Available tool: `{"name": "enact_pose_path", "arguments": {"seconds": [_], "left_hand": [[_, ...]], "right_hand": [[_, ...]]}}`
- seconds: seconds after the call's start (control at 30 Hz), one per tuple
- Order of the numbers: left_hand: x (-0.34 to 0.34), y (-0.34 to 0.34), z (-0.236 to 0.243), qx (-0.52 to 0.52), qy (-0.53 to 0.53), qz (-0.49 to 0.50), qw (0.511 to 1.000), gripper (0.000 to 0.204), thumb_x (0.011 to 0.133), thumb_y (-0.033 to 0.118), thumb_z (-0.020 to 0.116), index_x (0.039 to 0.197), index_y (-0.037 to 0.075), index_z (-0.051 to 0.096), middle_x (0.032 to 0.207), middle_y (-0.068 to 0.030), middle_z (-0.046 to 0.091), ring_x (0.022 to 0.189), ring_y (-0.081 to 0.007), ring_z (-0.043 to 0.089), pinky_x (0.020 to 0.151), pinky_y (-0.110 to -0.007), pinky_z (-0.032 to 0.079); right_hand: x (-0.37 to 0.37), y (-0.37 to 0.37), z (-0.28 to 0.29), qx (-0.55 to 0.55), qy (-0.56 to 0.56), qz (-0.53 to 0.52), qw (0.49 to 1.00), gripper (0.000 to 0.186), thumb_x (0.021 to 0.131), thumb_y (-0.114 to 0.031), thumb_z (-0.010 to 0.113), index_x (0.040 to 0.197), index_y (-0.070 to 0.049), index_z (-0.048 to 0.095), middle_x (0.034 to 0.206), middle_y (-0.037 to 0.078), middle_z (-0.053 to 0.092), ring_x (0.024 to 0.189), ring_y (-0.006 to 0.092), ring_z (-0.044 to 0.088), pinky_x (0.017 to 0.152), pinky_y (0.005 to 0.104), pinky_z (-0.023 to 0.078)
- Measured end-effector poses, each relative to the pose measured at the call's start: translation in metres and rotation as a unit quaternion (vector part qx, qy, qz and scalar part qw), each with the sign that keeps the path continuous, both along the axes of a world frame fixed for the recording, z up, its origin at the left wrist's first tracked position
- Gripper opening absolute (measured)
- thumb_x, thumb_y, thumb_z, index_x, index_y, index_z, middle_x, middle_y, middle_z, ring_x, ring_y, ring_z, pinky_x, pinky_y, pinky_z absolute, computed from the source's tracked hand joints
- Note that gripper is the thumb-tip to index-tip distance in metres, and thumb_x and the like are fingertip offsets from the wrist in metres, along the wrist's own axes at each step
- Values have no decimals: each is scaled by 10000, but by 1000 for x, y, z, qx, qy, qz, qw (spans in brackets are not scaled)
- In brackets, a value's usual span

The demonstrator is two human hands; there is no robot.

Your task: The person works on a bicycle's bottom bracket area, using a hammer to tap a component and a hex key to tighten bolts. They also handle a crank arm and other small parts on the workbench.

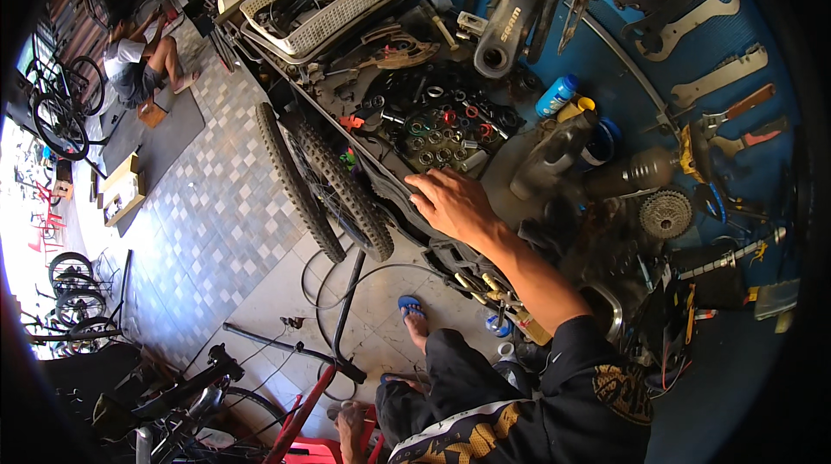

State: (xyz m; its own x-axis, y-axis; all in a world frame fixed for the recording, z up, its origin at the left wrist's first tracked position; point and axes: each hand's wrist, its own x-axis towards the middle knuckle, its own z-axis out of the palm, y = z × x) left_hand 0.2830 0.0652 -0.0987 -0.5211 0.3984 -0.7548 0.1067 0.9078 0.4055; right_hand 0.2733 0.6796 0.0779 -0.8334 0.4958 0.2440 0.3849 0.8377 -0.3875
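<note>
My right hand point(446, 204) reaches over the front edge of the cluttered workbench, fingers apart and loosely bent, just beside a tray of bearings, rings and small parts point(441, 131). It rests on or just above the dark edge; contact is unclear. Two knobby tyres point(363, 222) lean against the bench below it. Low at the bottom, my left hand point(348, 425) is beside a red plastic chair point(316, 448); its fingers are small and partly hidden, so their grip is unclear. On the bench also lie a blue bottle point(557, 94), a cassette point(665, 213) and a dark crank arm point(511, 27).
A person point(134, 70) sits on a dark mat at upper left near cardboard point(121, 191) and bicycles point(61, 118). A bike point(208, 386) and loose tubes stand at lower left. Wrenches point(692, 22) hang on the blue board; a white basket point(385, 9) sits at the top.
</note>
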Motion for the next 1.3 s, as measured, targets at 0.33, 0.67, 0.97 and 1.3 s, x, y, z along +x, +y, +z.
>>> {"name": "enact_pose_path", "arguments": {"seconds": [0.33, 0.67, 0.97, 1.3], "left_hand": [[-5, 28, 20, -40, -89, 100, 990, 818, 1148, 650, 283, 1208, 41, 827, 1125, -258, 802, 1163, -445, 730, 1062, -474, 517], [-11, 20, 12, 5, -64, 44, 997, 602, 1134, 542, 500, 1106, -8, 746, 1001, -271, 745, 925, -397, 720, 828, -484, 523], [8, 12, -1, 71, -77, 74, 992, 531, 1127, 480, 543, 1055, -24, 694, 904, -251, 691, 817, -359, 619, 795, -477, 494], [15, 12, -1, 93, -74, 98, 988, 495, 1122, 440, 565, 1058, -31, 705, 835, -211, 647, 752, -282, 562, 750, -451, 487]], "right_hand": [[-14, 45, -18, -33, 72, -108, 991, 335, 1004, -260, 759, 1309, -127, 727, 1057, 96, 782, 916, 329, 765, 812, 437, 619], [-50, 150, -27, -61, 96, -260, 959, 364, 991, -289, 762, 1304, -109, 724, 1067, 100, 799, 1026, 345, 768, 868, 473, 595], [-100, 180, -14, -30, -143, -254, 956, 530, 914, -388, 800, 1354, -97, 759, 1354, 178, 712, 1252, 370, 702, 1057, 497, 583], [-29, 94, -19, 61, 70, -177, 980, 488, 951, -298, 812, 1350, -47, 685, 1147, 186, 683, 1053, 391, 700, 876, 492, 591]]}}
